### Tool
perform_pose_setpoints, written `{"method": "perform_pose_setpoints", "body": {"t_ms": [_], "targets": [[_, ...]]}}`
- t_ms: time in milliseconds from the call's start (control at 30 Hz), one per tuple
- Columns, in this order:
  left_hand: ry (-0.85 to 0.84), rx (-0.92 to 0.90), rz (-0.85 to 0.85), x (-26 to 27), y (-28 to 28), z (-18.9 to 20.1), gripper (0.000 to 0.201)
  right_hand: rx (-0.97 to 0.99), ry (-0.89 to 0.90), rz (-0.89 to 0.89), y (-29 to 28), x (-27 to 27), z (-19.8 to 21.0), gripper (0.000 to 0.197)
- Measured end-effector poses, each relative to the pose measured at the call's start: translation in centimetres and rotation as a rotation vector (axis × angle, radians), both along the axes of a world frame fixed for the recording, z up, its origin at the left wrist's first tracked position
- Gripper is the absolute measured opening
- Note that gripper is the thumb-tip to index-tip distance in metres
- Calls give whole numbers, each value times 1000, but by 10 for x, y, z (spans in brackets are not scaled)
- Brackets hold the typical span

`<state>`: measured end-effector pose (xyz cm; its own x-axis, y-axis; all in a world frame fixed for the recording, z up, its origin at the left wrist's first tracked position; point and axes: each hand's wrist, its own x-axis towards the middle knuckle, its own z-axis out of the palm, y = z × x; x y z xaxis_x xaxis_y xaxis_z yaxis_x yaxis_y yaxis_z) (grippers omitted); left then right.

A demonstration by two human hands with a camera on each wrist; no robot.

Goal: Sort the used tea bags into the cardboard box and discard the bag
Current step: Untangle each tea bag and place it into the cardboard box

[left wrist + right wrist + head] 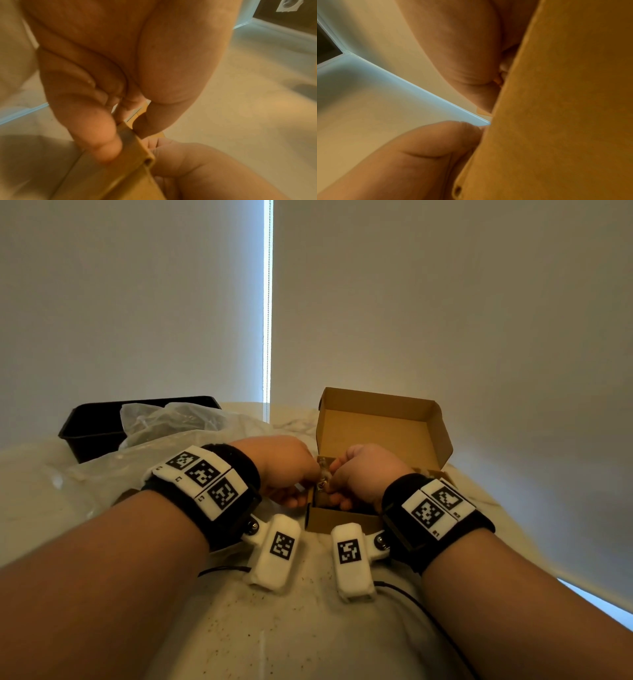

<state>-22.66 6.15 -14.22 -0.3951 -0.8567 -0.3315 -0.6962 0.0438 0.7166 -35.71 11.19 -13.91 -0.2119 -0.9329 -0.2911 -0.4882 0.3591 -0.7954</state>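
Observation:
The open cardboard box (376, 429) stands at the table's middle with its lid raised. Both hands meet over its front left corner. My left hand (308, 477) and my right hand (337, 474) pinch a small pale tea bag (322, 472) between them, with its tag hanging just below. In the left wrist view my left hand's (123, 105) fingers are curled, and one finger lies on the box edge (130, 143). The box wall (556, 108) fills the right wrist view, close against my right hand (485, 119). The box's inside is hidden behind the hands.
A crumpled clear plastic bag (164, 422) lies at the back left, partly over a black tray (92, 433). Dark crumbs speckle the pale table (239, 628) near me. Thin black cables (411, 597) run from the wrist cameras. Window blinds (445, 302) rise behind the table.

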Motion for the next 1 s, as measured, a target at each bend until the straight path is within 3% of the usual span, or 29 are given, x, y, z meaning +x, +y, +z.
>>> {"method": "perform_pose_setpoints", "body": {"t_ms": [67, 200, 267, 300, 433, 533, 733, 833, 933, 1000], "targets": [[29, 16, 19, 1, 0, 0, 25, -39, 10, -21, 4, -4, 2, 24], [47, 20, 23, 0, 3, 0, 15, -307, 420, 24, 23, -16, 23, 13], [65, 29, 14, 0, 8, 3, 5, -197, 668, 205, 28, -14, 29, 23], [69, 25, 9, 0, 9, 3, 11, -116, 712, 297, 26, -10, 26, 26], [57, 33, -5, -1, 9, 5, 13, 75, 575, 345, 21, 0, 15, 31], [48, 26, -3, 0, 9, 6, 11, 62, 449, 328, 19, 2, 14, 33], [31, 8, 13, -5, 9, 3, 19, 44, 484, 399, 15, 4, 10, 31], [-10, -24, 25, -7, 10, 2, 27, 15, 445, 333, 14, 2, 7, 31], [-44, -83, 42, -9, 12, 1, 27, -74, 650, 332, 11, -2, 7, 24], [-56, -189, 58, -8, 16, 6, 25, -204, 672, 281, 11, -4, 7, 23]]}}
